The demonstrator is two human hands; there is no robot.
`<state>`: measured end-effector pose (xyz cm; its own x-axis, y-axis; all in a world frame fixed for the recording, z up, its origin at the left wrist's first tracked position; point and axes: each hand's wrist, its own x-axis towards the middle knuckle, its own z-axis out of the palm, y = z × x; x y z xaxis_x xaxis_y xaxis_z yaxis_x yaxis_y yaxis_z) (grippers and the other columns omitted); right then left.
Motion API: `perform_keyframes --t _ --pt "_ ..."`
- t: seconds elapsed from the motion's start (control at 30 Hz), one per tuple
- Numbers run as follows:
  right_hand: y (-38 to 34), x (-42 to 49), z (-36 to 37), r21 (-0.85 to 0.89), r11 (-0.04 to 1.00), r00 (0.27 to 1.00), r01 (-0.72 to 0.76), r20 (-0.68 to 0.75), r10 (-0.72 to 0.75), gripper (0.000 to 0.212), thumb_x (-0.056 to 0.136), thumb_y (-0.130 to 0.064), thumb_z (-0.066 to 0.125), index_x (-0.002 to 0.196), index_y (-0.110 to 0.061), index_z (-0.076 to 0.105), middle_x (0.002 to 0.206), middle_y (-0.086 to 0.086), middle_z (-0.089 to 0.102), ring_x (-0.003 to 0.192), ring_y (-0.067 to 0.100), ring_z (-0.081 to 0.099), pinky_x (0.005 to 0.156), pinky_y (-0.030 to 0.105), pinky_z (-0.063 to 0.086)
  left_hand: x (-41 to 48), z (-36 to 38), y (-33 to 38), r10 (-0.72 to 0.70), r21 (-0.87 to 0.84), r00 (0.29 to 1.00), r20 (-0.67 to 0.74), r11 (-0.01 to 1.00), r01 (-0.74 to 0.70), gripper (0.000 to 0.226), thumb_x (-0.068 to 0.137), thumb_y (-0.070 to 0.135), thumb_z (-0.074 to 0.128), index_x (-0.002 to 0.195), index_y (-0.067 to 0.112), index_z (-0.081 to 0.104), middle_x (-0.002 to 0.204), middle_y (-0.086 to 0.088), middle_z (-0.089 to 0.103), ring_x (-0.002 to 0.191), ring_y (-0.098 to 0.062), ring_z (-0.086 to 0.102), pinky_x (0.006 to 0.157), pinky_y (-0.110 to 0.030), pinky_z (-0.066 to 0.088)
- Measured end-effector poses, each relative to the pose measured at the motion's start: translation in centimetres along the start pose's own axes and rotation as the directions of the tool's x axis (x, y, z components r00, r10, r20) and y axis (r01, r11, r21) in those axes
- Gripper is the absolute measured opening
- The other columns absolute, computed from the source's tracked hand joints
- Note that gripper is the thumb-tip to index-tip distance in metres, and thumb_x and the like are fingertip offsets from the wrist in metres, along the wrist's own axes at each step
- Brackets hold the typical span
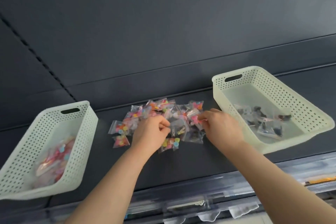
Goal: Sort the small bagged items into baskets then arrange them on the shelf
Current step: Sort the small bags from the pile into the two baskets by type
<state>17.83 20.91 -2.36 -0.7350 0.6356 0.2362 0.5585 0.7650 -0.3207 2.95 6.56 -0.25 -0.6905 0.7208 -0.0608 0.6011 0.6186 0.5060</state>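
Both grips work in the pile [138, 114] of bags on the shelf [181, 165] — one basket out to each side.

The left grip [151, 129], fingers curled, pinches the edge of a dark bag [179, 126] just to its right; the right grip [221, 125] pinches a pink bag [193, 117] at its fingertips, just to its left. The pile lies between and beyond the two grips, bright-beaded bags mixed with dark ones. Well left of the left grip, the left basket [23, 140] — white, perforated — holds bright bags [54, 156] heaped at its near end. Just right of the right grip, the right basket [272, 85] holds a few dark bags [263, 118] scattered over its floor.
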Motion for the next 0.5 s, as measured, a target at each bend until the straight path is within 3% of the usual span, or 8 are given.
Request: perform_keyframes --t 0.2,0.4,0.5 --pt "-0.6 1.0 2.7 -0.083 0.991 0.992 -0.101 0.065 0.106 0.027 0.095 -0.030 0.052 0.121 -0.025 0.052 0.101 -0.001 0.056 0.098 0.022 0.057 0.059 0.030 0.041 -0.8 0.1 -0.5 -0.016 0.045 0.996 0.090 0.999 0.012 0.022 0.086 0.030 0.072 0.108 0.031 0.069 0.105 0.015 0.067 0.093 -0.005 0.062 0.084 -0.030 0.054" --pt "-1.0 0.7 1.9 -0.014 0.993 0.993 -0.116 -0.035 0.115 0.021 0.092 -0.035 0.057 0.107 -0.026 0.068 0.090 -0.003 0.058 0.086 0.022 0.060 0.055 0.026 0.034 -0.9 0.0 -1.0 -0.002 0.120 0.979 0.203 0.993 -0.023 0.036 0.077 0.037 0.080 0.111 0.031 0.067 0.106 0.013 0.064 0.093 -0.010 0.060 0.081 -0.032 0.052" --pt "-2.2 0.6 1.2 0.078 0.995 0.996 -0.057 -0.060 0.062 0.018 0.091 -0.034 0.059 0.104 -0.028 0.071 0.096 -0.006 0.063 0.087 0.021 0.062 0.056 0.027 0.042 -1.1 0.5 -0.8 0.028 0.177 0.984 0.177 0.982 -0.060 0.021 0.082 0.034 0.077 0.100 0.028 0.069 0.100 0.010 0.067 0.088 -0.012 0.061 0.076 -0.033 0.053"
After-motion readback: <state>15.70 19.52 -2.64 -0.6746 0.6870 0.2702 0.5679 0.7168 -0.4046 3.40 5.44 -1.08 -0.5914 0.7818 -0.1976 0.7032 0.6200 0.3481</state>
